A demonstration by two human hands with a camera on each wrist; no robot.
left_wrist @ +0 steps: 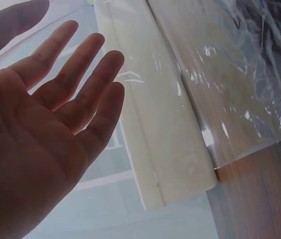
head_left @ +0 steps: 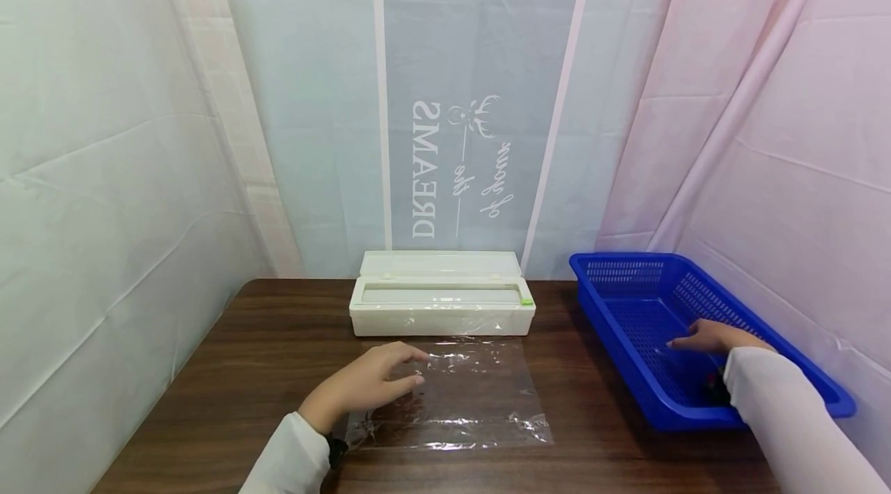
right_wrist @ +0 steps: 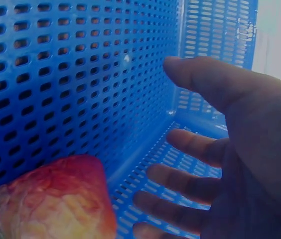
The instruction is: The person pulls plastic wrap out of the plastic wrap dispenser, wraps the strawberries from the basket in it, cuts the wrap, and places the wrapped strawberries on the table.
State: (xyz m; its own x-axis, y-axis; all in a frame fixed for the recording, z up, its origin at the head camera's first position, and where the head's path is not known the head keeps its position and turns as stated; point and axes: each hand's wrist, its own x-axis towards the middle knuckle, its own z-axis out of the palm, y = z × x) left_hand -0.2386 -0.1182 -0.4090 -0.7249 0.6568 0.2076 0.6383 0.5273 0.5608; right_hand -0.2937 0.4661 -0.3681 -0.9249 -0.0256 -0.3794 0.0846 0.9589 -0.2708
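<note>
Holding the left hand [head_left: 369, 382] over clear film [head_left: 480, 397] at six o'clock on the table [head_left: 244, 370] in the head view, with fingers [left_wrist: 100, 74] loosely bent and apart, gripping nothing. Holding the right hand [head_left: 717, 338] inside a blue basket [head_left: 619, 347] at four o'clock, with fingers [right_wrist: 180, 183] likewise spread and free, near a rounded red-and-yellow thing [right_wrist: 56, 204] between seven and eight o'clock in the right wrist view. Looking farther, past the film to a white box [head_left: 442, 321] with raised lid [head_left: 440, 264], then to a lettered curtain [head_left: 487, 53] toward twelve o'clock.
</note>
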